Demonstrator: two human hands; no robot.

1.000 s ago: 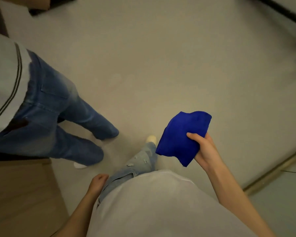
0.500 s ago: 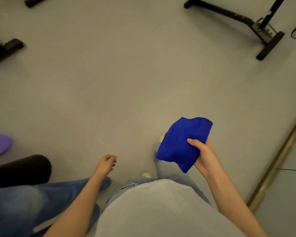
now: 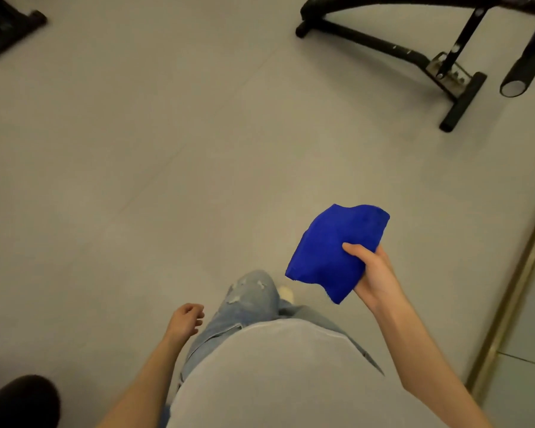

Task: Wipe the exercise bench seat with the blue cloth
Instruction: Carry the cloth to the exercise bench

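My right hand point(image 3: 372, 274) grips a folded blue cloth point(image 3: 331, 251) at waist height, thumb on top of it. My left hand point(image 3: 184, 319) hangs beside my thigh with its fingers loosely curled and nothing in it. At the top right stands the black metal frame of an exercise bench point(image 3: 393, 49), its floor bar and foot toward me; the padded seat is out of view. The bench frame is well ahead of the cloth, across bare floor.
A pale grey floor point(image 3: 167, 149) spreads ahead. A black equipment foot point(image 3: 11, 29) sits at the top left. A black tube end point(image 3: 519, 75) hangs at the far right. A brass floor strip point(image 3: 513, 291) runs along the right. A dark rounded shape point(image 3: 19, 400) lies bottom left.
The view has swung toward the bench frame, which now looms larger at the top right. The other person's legs have left the view. My right hand still holds the cloth.
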